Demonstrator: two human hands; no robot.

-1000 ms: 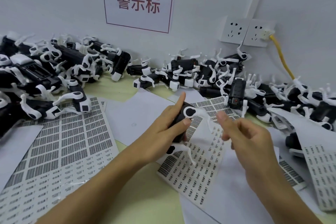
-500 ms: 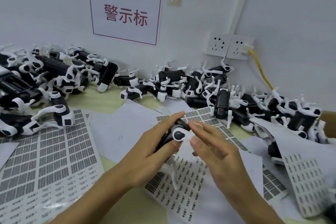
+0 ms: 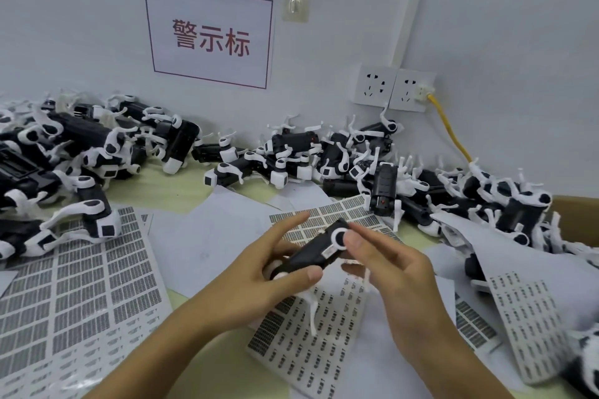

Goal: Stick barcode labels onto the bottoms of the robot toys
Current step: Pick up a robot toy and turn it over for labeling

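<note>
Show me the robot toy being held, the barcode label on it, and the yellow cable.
robot toy [image 3: 308,256], head view, black body.
barcode label [image 3: 329,252], head view, its centre.
yellow cable [image 3: 449,128], head view, mid-length below the socket.

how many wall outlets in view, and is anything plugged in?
2. Left outlet and right outlet sit side by side on the wall, right of the sign. Only the right one has a yellow cable plugged in.

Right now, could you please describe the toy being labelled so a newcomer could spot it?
Look below the red-lettered wall sign, over the label sheets. The left hand grips a black toy. Unlike the piled toys, it is held up, a small label on it.
</note>
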